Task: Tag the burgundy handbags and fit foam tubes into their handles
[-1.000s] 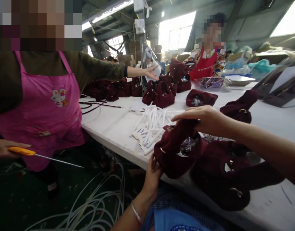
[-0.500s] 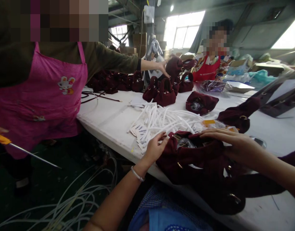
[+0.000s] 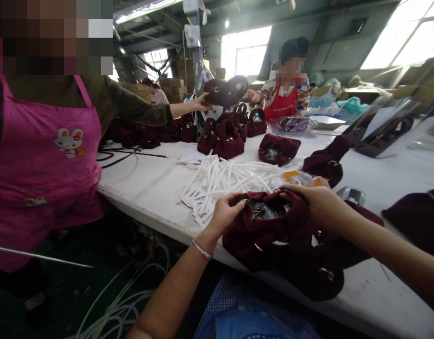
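A dark maroon fabric handbag point(image 3: 250, 235) lies at the table's near edge, its opening turned up, with clear plastic stuffing point(image 3: 264, 211) showing inside. My left hand point(image 3: 225, 212) pinches the left end of its rim between thumb and fingers. At the other end of the opening, my right hand point(image 3: 319, 205) grips the rim, its thumb side on top and the lower fingers partly hidden. More maroon fabric with a gold ring point(image 3: 325, 273) bulges against the bag's near right side. White tubing strips point(image 3: 234, 176) and printed tags point(image 3: 199, 202) lie just beyond the bag.
Several maroon handbags point(image 3: 229, 141) stand farther back on the white table point(image 3: 142, 188). A co-worker in a pink apron point(image 3: 43, 174) and another in a red apron point(image 3: 282, 101) reach toward one raised bag point(image 3: 225, 92). Loose white tubing point(image 3: 114, 310) hangs below left.
My left fingers have closed on the bag's rim, and my right hand has shifted from lying over it to gripping it. The co-workers' raised bag is now between both their hands. The view has swung right.
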Demonstrator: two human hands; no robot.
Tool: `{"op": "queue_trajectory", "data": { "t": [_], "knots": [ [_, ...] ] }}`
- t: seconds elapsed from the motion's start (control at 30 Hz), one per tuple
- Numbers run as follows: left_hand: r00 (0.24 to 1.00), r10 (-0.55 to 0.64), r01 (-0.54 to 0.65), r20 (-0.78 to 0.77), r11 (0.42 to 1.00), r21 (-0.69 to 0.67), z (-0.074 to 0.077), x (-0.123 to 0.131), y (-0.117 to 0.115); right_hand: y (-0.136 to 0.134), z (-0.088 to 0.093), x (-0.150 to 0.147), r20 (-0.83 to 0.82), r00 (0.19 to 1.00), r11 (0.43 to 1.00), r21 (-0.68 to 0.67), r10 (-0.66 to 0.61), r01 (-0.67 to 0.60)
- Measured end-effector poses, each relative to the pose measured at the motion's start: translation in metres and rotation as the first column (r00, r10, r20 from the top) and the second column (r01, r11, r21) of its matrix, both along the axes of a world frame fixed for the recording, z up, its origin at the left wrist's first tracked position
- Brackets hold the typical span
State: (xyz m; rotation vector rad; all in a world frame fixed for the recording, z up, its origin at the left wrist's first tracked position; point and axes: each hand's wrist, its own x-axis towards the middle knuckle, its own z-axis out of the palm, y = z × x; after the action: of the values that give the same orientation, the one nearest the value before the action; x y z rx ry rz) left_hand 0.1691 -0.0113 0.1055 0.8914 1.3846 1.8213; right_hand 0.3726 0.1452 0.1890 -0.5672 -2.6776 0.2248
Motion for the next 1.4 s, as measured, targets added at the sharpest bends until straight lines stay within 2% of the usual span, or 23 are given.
{"op": "queue_trajectory", "data": {
  "t": [0.07, 0.17, 0.23, 0.27, 0.33, 0.37, 0.4, 0.43, 0.47, 0.5, 0.53, 0.57, 0.63, 0.7, 0.73, 0.8, 0.93, 1.03, 1.13, 1.23, 1.4],
  "knots": [
    [0.998, -0.045, 0.047, 0.05, 0.998, -0.035, -0.001, -0.003, -0.001, -0.003, 0.007, -0.003, 0.039, 0.998, 0.998, -0.051, 0.047, -0.044],
    [0.997, -0.006, 0.01, 0.078, 0.999, -0.05, -0.005, -0.007, -0.002, -0.014, 0.022, 0.01, 0.034, 0.998, 0.998, -0.04, 0.043, -0.042],
    [0.995, 0.026, -0.022, 0.093, 0.999, -0.043, -0.009, -0.009, -0.003, -0.025, 0.027, 0.034, -0.086, 0.993, 0.994, 0.067, -0.076, 0.082],
    [0.994, 0.038, -0.035, 0.105, 0.999, -0.037, -0.011, -0.008, -0.004, -0.03, 0.026, 0.049, -0.195, 0.967, 0.975, 0.12, -0.162, 0.187],
    [0.988, 0.061, -0.058, 0.139, 0.998, -0.026, -0.013, -0.006, -0.006, -0.041, 0.017, 0.081, -0.422, 0.836, 0.895, 0.112, -0.351, 0.432],
    [0.985, 0.069, -0.066, 0.161, 0.998, -0.024, -0.014, -0.004, -0.006, -0.046, 0.009, 0.095, -0.498, 0.746, 0.855, 0.018, -0.442, 0.519],
    [0.979, 0.078, -0.074, 0.186, 0.997, -0.024, -0.015, -0.002, -0.006, -0.05, 0.0, 0.107, -0.532, 0.665, 0.826, -0.13, -0.525, 0.548],
    [0.974, 0.088, -0.084, 0.211, 0.996, -0.028, -0.016, 0.0, -0.006, -0.053, -0.009, 0.116, -0.533, 0.606, 0.803, -0.313, -0.591, 0.507],
    [0.968, 0.098, -0.093, 0.23, 0.995, -0.033, -0.016, 0.002, -0.005, -0.055, -0.017, 0.122, -0.513, 0.57, 0.763, -0.503, -0.642, 0.406],
    [0.965, 0.107, -0.1, 0.24, 0.994, -0.04, -0.016, 0.004, -0.004, -0.058, -0.024, 0.125, -0.482, 0.563, 0.698, -0.667, -0.671, 0.261],
    [0.963, 0.116, -0.108, 0.242, 0.993, -0.046, -0.016, 0.005, -0.004, -0.06, -0.029, 0.126, -0.452, 0.575, 0.609, -0.787, -0.682, 0.103],
    [0.964, 0.124, -0.116, 0.235, 0.992, -0.05, -0.016, 0.006, -0.003, -0.062, -0.032, 0.124, -0.425, 0.597, 0.507, -0.861, -0.68, -0.036],
    [0.971, 0.129, -0.121, 0.201, 0.991, -0.051, -0.016, 0.008, -0.004, -0.066, -0.03, 0.117, -0.382, 0.645, 0.316, -0.922, -0.662, -0.223],
    [0.979, 0.127, -0.121, 0.159, 0.992, -0.046, -0.014, 0.009, -0.008, -0.067, -0.023, 0.111, -0.362, 0.658, 0.184, -0.928, -0.66, -0.325],
    [0.983, 0.125, -0.12, 0.136, 0.992, -0.04, -0.013, 0.009, -0.011, -0.067, -0.019, 0.11, -0.356, 0.646, 0.152, -0.924, -0.675, -0.351],
    [0.99, 0.106, -0.103, 0.091, 0.994, -0.033, -0.009, 0.011, -0.019, -0.064, -0.01, 0.111, -0.365, 0.598, 0.139, -0.91, -0.713, -0.39],
    [0.999, 0.027, -0.025, 0.044, 0.999, -0.048, 0.0, 0.015, -0.035, -0.056, 0.011, 0.128, -0.465, 0.508, 0.241, -0.862, -0.725, -0.445],
    [1.0, 0.02, -0.018, 0.02, 0.998, -0.065, 0.003, 0.017, -0.042, -0.05, 0.027, 0.149, -0.46, 0.568, 0.306, -0.886, -0.683, -0.349],
    [0.999, 0.031, -0.033, -0.024, 0.995, -0.096, 0.001, 0.018, -0.045, -0.043, 0.035, 0.171, -0.387, 0.628, 0.299, -0.922, -0.675, -0.246],
    [0.998, 0.037, -0.045, -0.057, 0.99, -0.133, -0.003, 0.017, -0.044, -0.036, 0.028, 0.192, -0.337, 0.651, 0.314, -0.936, -0.681, -0.157],
    [0.992, 0.073, -0.092, -0.106, 0.979, -0.184, -0.005, 0.016, -0.039, -0.03, 0.0, 0.219, -0.221, 0.675, 0.334, -0.942, -0.704, 0.04]
  ]
}}
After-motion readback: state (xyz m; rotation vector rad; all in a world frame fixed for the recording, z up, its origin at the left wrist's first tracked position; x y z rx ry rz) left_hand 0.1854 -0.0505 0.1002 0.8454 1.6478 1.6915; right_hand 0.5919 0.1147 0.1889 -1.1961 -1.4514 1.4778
